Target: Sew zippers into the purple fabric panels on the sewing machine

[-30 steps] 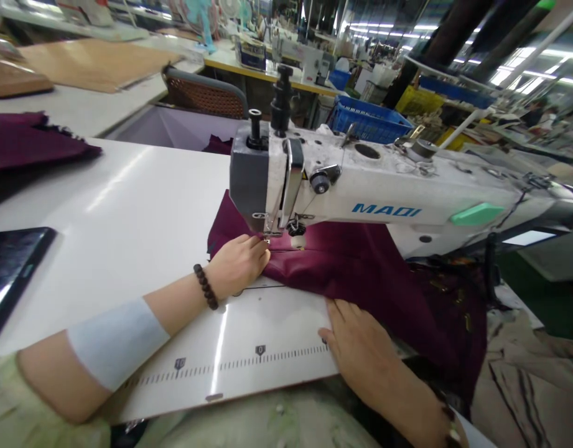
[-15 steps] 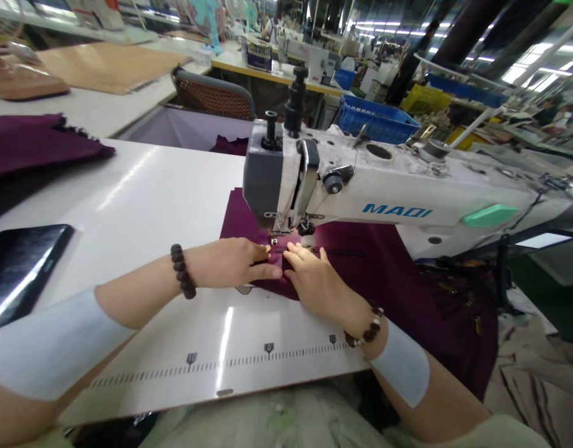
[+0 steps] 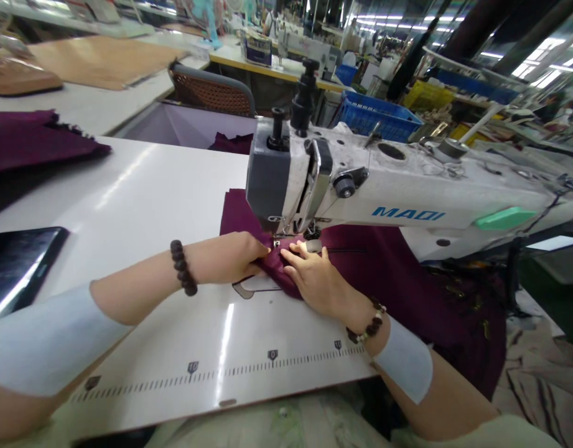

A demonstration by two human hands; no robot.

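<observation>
Dark purple fabric [image 3: 370, 274] lies under the head of a white sewing machine [image 3: 407, 193] and spreads to the right. My left hand [image 3: 237, 256] pinches the fabric's near left edge beside the presser foot [image 3: 277, 244], lifting it into a fold; some of its fingertips are hidden. My right hand [image 3: 316, 274] lies on the fabric just right of the foot, fingers stretched out and pressing it down. A dark straight line runs across the cloth beyond the right fingers. The needle is too small to make out.
A phone-like black object [image 3: 22, 267] lies at the left of the white table [image 3: 165, 205]. More purple fabric [image 3: 38, 143] sits behind it. A chair [image 3: 211, 90] and a blue crate [image 3: 379, 117] stand beyond the machine. A printed scale runs along the table's front.
My left fingers have curled onto the fabric's edge and raised it, baring part of the plate below. My right hand stays almost in place. The view has shifted slightly.
</observation>
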